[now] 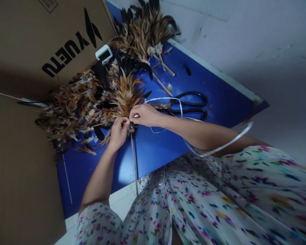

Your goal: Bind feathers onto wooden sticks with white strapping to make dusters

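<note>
A feather duster (129,92) with brown and black feathers lies at the edge of the feather pile, its thin stick (134,156) pointing toward me. Both hands meet at the base of its feathers. My left hand (119,132) is closed in a pinch, fingertips touching those of the other hand. My right hand (146,114) is also closed, thumb and fingers pressed together. What each pinch holds is too small to make out. A white plastic strip (225,144) loops around my right hand and forearm. Large black-handled scissors (191,98) lie just beyond my right wrist.
Brown feather bunches (73,102) cover the table's left side, and more feather dusters (145,30) lie at the back. A small white device (103,53) sits by a big cardboard box (22,143). The blue table (219,98) meets a wall on the right.
</note>
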Tool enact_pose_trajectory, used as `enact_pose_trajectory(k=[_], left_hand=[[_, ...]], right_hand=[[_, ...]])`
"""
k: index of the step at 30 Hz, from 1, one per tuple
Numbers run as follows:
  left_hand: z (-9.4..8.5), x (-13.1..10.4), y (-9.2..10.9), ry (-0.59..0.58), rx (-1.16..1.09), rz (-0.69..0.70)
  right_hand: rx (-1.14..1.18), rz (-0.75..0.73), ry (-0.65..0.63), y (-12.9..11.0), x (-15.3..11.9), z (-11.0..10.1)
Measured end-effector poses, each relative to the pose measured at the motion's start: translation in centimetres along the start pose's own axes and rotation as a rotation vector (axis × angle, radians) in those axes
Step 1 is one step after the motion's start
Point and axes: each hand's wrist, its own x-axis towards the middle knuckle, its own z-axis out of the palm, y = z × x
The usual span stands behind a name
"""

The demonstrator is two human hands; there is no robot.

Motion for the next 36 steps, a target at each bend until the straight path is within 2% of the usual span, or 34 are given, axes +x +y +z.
enact_pose_trajectory(k=[3, 8, 17, 27, 36], left_hand=[[-0.2, 0.1, -0.5, -0.101, -0.164, -0.122], [-0.2, 0.0, -0.6, -0.134, -0.274, -0.203], [-0.2, 0.1, -0.8, -0.142, -0.25, -0.199], [0.1, 0.2, -0.5, -0.028, -0.273, -0.213], [-0.1, 0.1, -0.3, -0.075, -0.221, -0.233]], right_hand=[[-0.008, -0.002, -0.036, 0.1, 0.0, 0.0], [-0.003, -0.011, -0.037, 0.3, 0.1, 0.1], [-0.038, -0.01, -0.017, 0.3, -0.1, 0.6], [-0.006, -0.003, 0.016, 0.5, -0.1, 0.9], [0.039, 0.13, -0.057, 0.1, 0.1, 0.9]])
